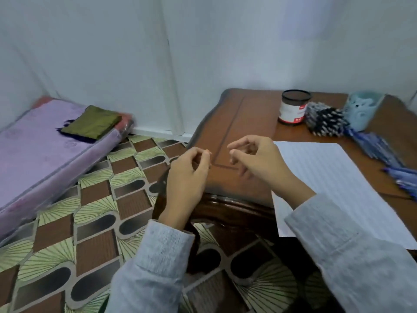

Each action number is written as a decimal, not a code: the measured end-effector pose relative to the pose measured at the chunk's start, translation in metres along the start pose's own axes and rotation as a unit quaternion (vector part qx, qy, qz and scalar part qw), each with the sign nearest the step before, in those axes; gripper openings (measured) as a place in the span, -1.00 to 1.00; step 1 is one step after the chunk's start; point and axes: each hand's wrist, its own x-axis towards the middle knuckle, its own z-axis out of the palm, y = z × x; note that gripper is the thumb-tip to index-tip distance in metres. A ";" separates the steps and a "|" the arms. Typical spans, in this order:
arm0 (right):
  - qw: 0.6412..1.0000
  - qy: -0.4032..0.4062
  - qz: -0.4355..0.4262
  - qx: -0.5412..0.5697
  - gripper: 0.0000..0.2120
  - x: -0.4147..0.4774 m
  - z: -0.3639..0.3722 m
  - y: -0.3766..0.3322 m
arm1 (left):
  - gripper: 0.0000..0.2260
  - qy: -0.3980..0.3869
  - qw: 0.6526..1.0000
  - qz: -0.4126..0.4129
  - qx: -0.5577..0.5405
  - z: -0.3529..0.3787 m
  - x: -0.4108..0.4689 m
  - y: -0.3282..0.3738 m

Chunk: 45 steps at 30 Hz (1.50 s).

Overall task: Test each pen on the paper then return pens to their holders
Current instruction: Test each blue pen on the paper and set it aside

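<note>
The left hand (pixel 189 168) and right hand (pixel 255 159) hover loosely curled, empty, over the wooden table (pixel 248 114). Blue pens (pixel 325 119) lie heaped between a black holder (pixel 293 109), label unreadable, and a teal bear-faced holder (pixel 361 111), behind lined paper (pixel 327 177).

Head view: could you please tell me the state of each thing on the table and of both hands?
Black holder: upright, no pens sticking out.
Teal holder: upright, no pens sticking out.
Pens: heaped loose on the table.
Paper: lying flat.
Left hand: fingers loosely curled, holding nothing.
Right hand: fingers loosely curled, holding nothing.
</note>
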 end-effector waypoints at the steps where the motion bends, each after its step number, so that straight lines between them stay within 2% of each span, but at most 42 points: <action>1: 1.000 0.018 0.009 0.004 -0.92 0.001 -0.014 0.003 | -0.80 -0.012 1.000 0.013 -0.003 0.013 0.004 0.008; 8: 0.989 0.128 0.071 -0.025 -0.86 0.005 -0.105 0.031 | -0.80 -0.124 0.990 0.071 -0.001 0.100 0.021 0.060; 15: 0.973 0.193 0.117 -0.044 -0.84 -0.003 -0.179 0.068 | -0.81 -0.228 0.967 0.114 0.020 0.178 0.029 0.093; 19: 0.959 0.230 0.129 -0.098 -0.86 -0.009 -0.221 0.091 | -0.83 -0.276 0.953 0.119 0.046 0.212 0.032 0.099; 22: 0.943 0.255 0.143 -0.160 -0.87 -0.011 -0.253 0.115 | -0.81 -0.292 0.937 0.162 0.107 0.236 0.038 0.092; 27: 0.922 0.235 0.176 -0.254 -0.85 -0.015 -0.291 0.148 | -0.69 -0.334 0.902 0.182 0.204 0.265 0.049 0.079; 31: 0.901 0.173 0.195 -0.347 -0.83 -0.013 -0.306 0.168 | -0.55 -0.382 0.863 0.191 0.270 0.281 0.053 0.069; 38: 0.880 0.110 0.184 -0.424 -0.95 -0.006 -0.314 0.172 | -0.52 -0.429 0.837 0.218 0.258 0.287 0.063 0.064; 40: 0.886 0.091 0.185 -0.416 -0.90 -0.007 -0.316 0.175 | -0.51 -0.434 0.833 0.229 0.256 0.286 0.066 0.063; 42: 0.913 0.102 0.167 -0.358 -0.83 -0.008 -0.316 0.176 | -0.51 -0.438 0.830 0.237 0.252 0.286 0.068 0.060; 45: 0.945 0.154 0.072 -0.279 -0.84 -0.007 -0.308 0.165 | -0.51 -0.445 0.825 0.247 0.245 0.285 0.071 0.058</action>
